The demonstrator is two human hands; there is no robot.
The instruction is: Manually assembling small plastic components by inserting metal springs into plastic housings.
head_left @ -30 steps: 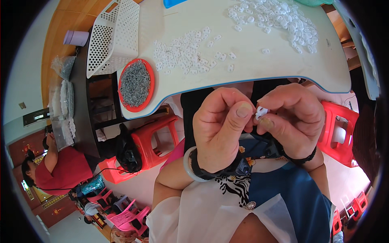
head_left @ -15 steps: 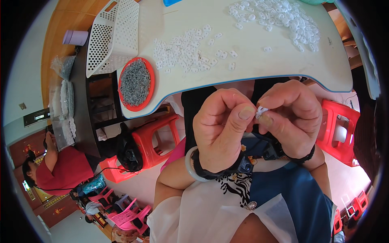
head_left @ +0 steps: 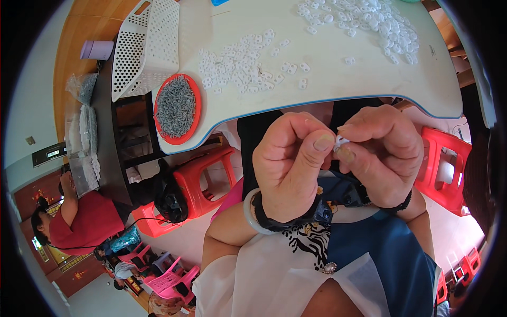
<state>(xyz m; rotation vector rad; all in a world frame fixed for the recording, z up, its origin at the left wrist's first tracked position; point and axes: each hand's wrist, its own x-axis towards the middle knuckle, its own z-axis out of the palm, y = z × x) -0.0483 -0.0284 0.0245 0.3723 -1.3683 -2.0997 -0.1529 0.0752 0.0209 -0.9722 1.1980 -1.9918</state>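
Observation:
My left hand (head_left: 291, 164) and my right hand (head_left: 384, 150) meet in front of my chest, below the edge of a white table (head_left: 338, 87). Between their thumbs and fingertips they pinch one small white plastic piece (head_left: 340, 142). A pale bangle and a dark band circle my left wrist; a dark band is on my right wrist. On the table lie two spreads of the same small white plastic pieces, one in the middle (head_left: 240, 61) and a thicker heap (head_left: 369, 21) at the far right.
A red round dish (head_left: 177, 108) of small grey metal parts sits at the table's left end, beside a white perforated basket (head_left: 142, 50). Red plastic stools (head_left: 203, 179) (head_left: 443, 169) stand under the table. A person in a red top (head_left: 87, 216) sits at the left.

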